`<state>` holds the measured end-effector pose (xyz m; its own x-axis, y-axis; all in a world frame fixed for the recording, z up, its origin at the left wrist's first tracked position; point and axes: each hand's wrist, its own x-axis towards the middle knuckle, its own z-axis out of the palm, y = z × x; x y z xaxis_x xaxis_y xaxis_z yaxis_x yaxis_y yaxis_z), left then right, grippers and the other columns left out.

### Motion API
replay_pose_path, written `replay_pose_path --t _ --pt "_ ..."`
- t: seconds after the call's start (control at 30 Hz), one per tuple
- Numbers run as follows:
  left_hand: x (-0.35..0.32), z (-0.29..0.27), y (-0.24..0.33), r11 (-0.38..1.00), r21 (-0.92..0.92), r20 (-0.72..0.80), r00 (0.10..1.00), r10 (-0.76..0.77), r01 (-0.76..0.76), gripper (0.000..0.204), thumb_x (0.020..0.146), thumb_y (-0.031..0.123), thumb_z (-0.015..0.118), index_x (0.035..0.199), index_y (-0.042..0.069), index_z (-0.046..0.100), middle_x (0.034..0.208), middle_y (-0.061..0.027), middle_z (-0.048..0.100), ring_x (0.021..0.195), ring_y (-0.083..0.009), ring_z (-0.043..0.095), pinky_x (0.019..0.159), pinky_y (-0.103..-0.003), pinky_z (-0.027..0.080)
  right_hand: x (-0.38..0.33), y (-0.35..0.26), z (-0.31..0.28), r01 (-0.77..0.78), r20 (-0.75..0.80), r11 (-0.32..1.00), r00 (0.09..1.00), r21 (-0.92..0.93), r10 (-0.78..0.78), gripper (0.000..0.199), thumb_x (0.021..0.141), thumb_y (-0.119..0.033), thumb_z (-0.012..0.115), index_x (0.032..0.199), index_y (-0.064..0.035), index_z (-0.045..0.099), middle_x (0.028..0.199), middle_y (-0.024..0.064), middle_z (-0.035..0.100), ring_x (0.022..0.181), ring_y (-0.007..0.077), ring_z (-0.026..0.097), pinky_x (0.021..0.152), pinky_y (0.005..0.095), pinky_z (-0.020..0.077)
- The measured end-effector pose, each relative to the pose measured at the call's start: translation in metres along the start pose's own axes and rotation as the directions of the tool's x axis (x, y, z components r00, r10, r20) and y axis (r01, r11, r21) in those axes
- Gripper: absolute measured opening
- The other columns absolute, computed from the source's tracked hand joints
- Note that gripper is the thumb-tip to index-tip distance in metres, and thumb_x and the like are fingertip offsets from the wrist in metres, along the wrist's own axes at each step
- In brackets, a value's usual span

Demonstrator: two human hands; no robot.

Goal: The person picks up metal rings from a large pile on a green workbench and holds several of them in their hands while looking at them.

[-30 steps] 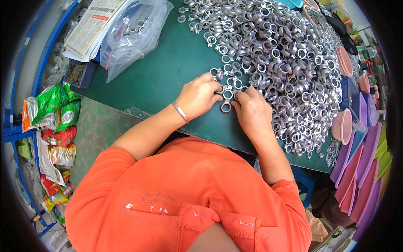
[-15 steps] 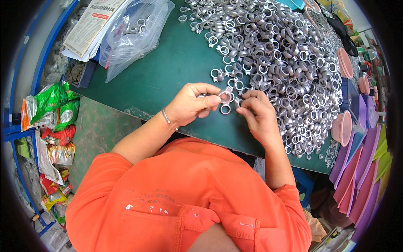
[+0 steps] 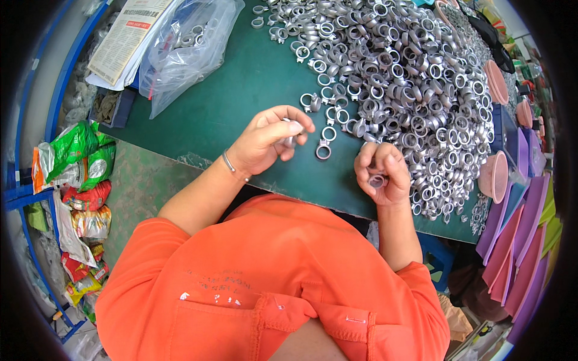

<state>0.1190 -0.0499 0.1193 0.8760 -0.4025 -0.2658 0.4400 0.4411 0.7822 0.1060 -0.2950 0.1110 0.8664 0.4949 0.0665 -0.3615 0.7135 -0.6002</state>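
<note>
Two hands, left hand and right hand, each pinch one ring.

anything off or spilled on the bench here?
Nothing stands out. The silver metal rings lie in a loose heap on the green mat, a few strays at its near edge. Left hand and right hand each hold a ring. None seen off the bench.

Left hand raised over green table, fingers pinched on small metal ring. Right hand curled around another ring near table edge. Single loose ring lay between hands. Big pile of rings spread beyond. Pink bowl at right; plastic bag upper left.
</note>
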Motion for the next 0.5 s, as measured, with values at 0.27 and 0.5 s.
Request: replay_pose_path --t 0.27,0.5 --pt "0.006 0.019 -0.020 0.094 0.980 0.139 0.938 0.318 -0.177 0.021 0.070 0.020 0.074 0.079 0.003 0.064 0.076 -0.0109 0.059 0.069 -0.0263 0.060 0.062 -0.034 0.049 0.032 0.006 0.026 0.158 0.227 -0.560 0.972 -0.813 -0.054 0.013 0.068 -0.005 0.059 0.081 -0.0053 0.064 0.080 0.0075 0.056 0.076 0.0262 0.058 0.060 0.0359 0.0499" --pt "0.009 0.019 -0.022 0.167 0.978 0.076 0.964 0.253 -0.121 0.018 0.071 0.019 0.070 0.078 0.003 0.065 0.078 -0.0118 0.061 0.070 -0.0290 0.061 0.063 -0.037 0.049 0.027 0.005 0.024 0.124 0.156 -0.622 0.988 -0.773 0.002 0.005 0.069 -0.005 0.056 0.073 -0.0042 0.060 0.085 0.0077 0.053 0.077 0.0252 0.057 0.063 0.0364 0.0494"
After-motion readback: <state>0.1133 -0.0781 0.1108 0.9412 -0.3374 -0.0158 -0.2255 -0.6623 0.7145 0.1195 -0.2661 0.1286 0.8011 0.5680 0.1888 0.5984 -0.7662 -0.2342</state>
